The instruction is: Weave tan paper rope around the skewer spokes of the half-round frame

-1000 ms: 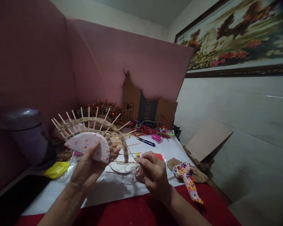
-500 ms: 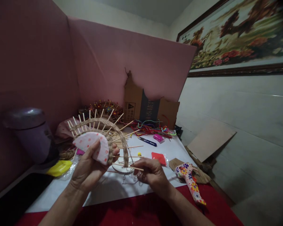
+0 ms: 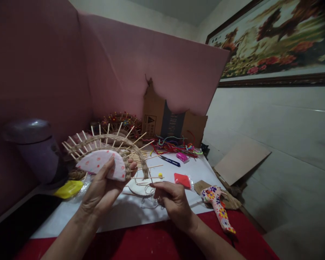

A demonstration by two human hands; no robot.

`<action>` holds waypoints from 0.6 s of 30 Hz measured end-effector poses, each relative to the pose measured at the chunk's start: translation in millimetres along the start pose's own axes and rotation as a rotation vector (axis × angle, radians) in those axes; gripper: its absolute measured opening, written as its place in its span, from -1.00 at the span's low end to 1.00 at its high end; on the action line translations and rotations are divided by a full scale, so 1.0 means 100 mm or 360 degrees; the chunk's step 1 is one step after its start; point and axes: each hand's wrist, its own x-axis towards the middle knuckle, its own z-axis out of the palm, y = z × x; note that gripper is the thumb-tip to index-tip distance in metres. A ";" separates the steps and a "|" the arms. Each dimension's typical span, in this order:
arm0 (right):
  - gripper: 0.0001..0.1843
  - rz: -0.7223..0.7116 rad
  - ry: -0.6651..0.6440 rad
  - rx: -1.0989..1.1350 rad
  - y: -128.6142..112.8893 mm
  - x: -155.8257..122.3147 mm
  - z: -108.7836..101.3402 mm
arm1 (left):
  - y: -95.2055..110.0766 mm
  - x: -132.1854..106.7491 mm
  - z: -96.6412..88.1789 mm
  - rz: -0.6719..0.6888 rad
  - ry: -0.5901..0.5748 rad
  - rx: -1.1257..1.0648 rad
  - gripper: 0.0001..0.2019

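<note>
My left hand (image 3: 103, 191) is closed on a half-round woven piece (image 3: 105, 159): a white centre with pink dots, a band of tan cord around it and several thin wooden sticks fanning outward. It is held upright above the white sheet (image 3: 130, 213). My right hand (image 3: 170, 200) is closed in a pinch on the loose tan cord (image 3: 147, 187) at the lower right end of the woven band, just under the last sticks.
A floral-patterned glue gun (image 3: 218, 207) lies right of my right hand. On the sheet are a red packet (image 3: 182, 180), a blue pen (image 3: 170, 161), a pink item (image 3: 182, 157) and tangled coloured yarn (image 3: 173, 146). A purple lidded bin (image 3: 35, 148), a yellow bag (image 3: 67, 188) and cardboard (image 3: 168, 124) stand around.
My right hand dropped from beside the sticks to below them and pulled the cord down. The woven piece tilted slightly and shifted left.
</note>
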 end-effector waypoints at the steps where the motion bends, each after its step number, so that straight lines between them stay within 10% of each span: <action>1: -0.56 -0.0013 -0.0018 -0.0035 0.00 0.00 0.00 | 0.00 0.00 0.00 0.0019 0.0007 -0.0005 -0.86; 18: -0.68 -0.0158 -0.0156 -0.0366 -0.05 -0.01 0.00 | -0.07 0.02 -0.02 0.0043 -0.0051 0.0003 -0.85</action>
